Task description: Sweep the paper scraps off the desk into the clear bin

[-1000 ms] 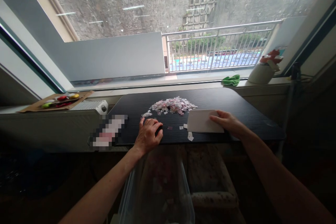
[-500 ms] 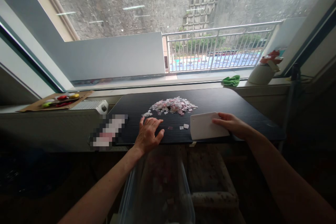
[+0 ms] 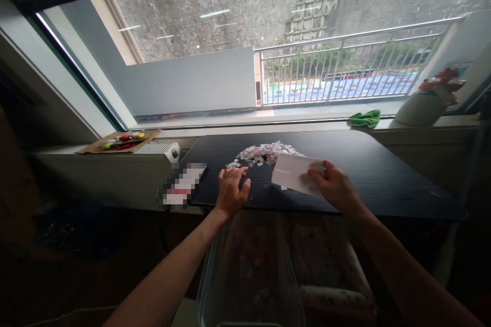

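Fingers of the right hand [image 3: 335, 187] clamp a white card [image 3: 293, 172] at frame centre; left hand [image 3: 231, 192] rests spread on the table [image 3: 383, 173].

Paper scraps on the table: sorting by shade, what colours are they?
Pink and white scraps, seen from the head view.

Table [image 3: 383, 173]: black, fine wood-grain pattern. Paper scraps [image 3: 264, 154]: pink & white mix. Card [image 3: 293, 172]: plain white, held by right hand [image 3: 335, 188]. Cloth [image 3: 364, 118] on sill: bright green. Cardboard tray [image 3: 118, 142]: brown, w/ red, yellow, green bits. Radiator [image 3: 155, 148]: white, ribbed. Bin [image 3: 249, 276]: clear, pink/white specks inside.
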Motion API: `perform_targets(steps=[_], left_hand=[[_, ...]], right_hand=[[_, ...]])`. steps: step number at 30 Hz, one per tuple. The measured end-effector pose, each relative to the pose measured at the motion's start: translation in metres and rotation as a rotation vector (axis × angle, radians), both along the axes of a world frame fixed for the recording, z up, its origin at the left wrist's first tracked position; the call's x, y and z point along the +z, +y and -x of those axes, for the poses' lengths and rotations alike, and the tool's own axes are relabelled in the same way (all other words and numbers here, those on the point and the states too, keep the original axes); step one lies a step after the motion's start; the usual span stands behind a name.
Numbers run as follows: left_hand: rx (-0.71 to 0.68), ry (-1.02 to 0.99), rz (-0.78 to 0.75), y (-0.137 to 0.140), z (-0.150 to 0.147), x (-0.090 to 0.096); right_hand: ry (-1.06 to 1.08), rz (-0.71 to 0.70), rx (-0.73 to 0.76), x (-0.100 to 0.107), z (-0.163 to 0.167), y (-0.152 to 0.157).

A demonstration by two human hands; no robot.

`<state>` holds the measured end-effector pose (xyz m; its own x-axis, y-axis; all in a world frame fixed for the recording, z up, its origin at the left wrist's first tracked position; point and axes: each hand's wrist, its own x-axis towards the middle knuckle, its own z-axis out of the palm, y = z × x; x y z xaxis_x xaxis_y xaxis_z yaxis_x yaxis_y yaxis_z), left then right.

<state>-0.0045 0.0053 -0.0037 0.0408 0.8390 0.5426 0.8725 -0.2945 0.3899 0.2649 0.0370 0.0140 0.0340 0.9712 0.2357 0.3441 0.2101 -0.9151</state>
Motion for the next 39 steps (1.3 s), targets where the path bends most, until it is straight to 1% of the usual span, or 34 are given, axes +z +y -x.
perform_targets(steps=[2,6,8,11,14,17,21,28,33,39], left_hand=[[0.021,-0.045,-0.009,0.001,0.0,0.0],[0.044,-0.133,-0.012,0.004,0.001,-0.001],[0.05,-0.155,-0.009,0.005,0.0,-0.002],[0.056,-0.166,-0.007,0.005,0.0,-0.001],[0.066,-0.184,-0.009,0.006,0.0,0.0],[0.077,-0.205,-0.009,0.006,0.0,0.0],[0.079,-0.209,-0.008,0.006,0.0,0.0],[0.08,-0.221,-0.008,0.006,0.0,0.0],[0.074,-0.224,-0.011,0.006,-0.001,0.0],[0.074,-0.228,-0.019,0.007,0.0,-0.001]], right_hand=[[-0.034,-0.015,0.027,-0.007,0.01,-0.004],[0.064,0.042,0.153,-0.014,0.018,-0.012],[0.117,0.057,0.13,-0.013,0.016,-0.011],[0.097,0.081,0.069,-0.01,0.012,-0.004],[0.044,0.099,0.087,-0.014,0.016,0.002],[0.065,0.092,0.102,-0.022,0.027,0.001],[0.091,0.13,0.124,-0.027,0.038,-0.003],[0.209,0.229,0.196,-0.024,0.035,-0.006],[0.195,0.205,0.124,-0.021,0.026,-0.005],[0.219,0.228,0.2,-0.024,0.034,-0.004]])
